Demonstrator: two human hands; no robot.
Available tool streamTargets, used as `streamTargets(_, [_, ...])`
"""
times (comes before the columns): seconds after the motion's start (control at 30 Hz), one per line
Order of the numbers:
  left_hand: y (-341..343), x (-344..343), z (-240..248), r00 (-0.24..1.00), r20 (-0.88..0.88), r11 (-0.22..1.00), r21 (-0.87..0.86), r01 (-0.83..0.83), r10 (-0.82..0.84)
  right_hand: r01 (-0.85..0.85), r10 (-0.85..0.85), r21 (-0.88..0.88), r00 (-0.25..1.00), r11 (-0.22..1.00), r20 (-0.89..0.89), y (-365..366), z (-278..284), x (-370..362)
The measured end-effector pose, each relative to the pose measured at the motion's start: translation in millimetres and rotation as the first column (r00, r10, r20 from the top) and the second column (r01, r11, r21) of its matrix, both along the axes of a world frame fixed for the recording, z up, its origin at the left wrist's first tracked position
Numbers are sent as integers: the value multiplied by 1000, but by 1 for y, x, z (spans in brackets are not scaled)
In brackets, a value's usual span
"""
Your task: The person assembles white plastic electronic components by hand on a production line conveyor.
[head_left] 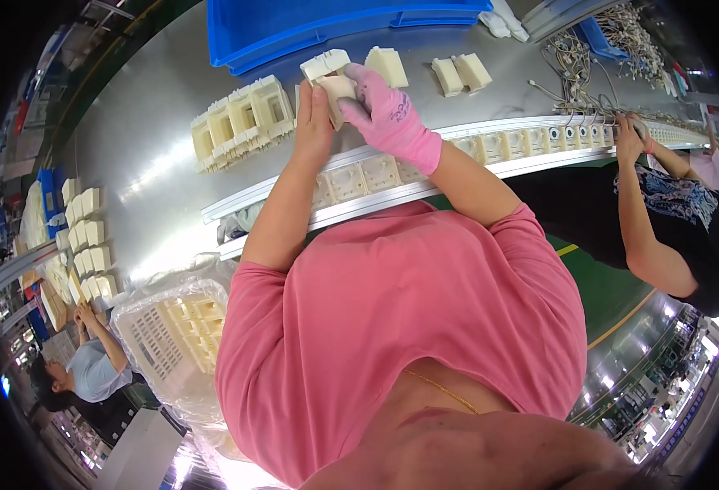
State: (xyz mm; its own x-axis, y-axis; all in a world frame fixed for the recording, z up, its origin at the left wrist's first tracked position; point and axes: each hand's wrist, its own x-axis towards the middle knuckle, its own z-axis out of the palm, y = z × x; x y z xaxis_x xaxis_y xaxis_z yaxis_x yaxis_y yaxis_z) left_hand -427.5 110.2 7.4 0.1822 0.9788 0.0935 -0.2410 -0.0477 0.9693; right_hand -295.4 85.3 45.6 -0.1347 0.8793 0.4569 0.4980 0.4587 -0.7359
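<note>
My bare left hand (pixel 313 126) and my right hand (pixel 388 114), in a pink glove with greyish fingers, both close on a cream plastic part (pixel 340 91) above the metal table. The left fingers press its left side, and the gloved fingers grip it from the right. The covered faces of the part cannot be made out. Just behind it lies another cream block (pixel 324 63). To the left stands a row of open cream plastic frames (pixel 245 114), set side by side. A further cream block (pixel 387 67) stands beyond my right hand.
A channelled metal rail (pixel 490 147) holding cream parts runs between me and the table. Behind my hands is a blue bin (pixel 343 28). Two cream pieces (pixel 461 73) and tangled cables (pixel 580 73) lie rightward. A co-worker's hands (pixel 633 135) are at the rail; a plastic-lined basket (pixel 163 327) stands left.
</note>
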Motion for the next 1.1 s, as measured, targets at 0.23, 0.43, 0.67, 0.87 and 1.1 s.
streamTargets(0.23, [1,-1,10,983,-174,998,23,56,-51,23,-26,91,999,996,37,2,2,2])
streamTargets(0.43, [-1,4,10,974,207,984,-132,121,-92,-65,69,-163,998,985,15,-2,25,6])
streamTargets(0.67, [-8,0,23,953,220,923,-279,266,-208,-276,142,-458,941,845,-306,0,34,26])
streamTargets(0.87, [0,-21,39,714,378,624,-348,699,-589,-186,195,103,977,977,-84,7,50,36])
streamTargets(1.1, [-9,-103,18,839,-61,697,-591,406,-540,-750,730,-54,656,659,-191,-12,72,8])
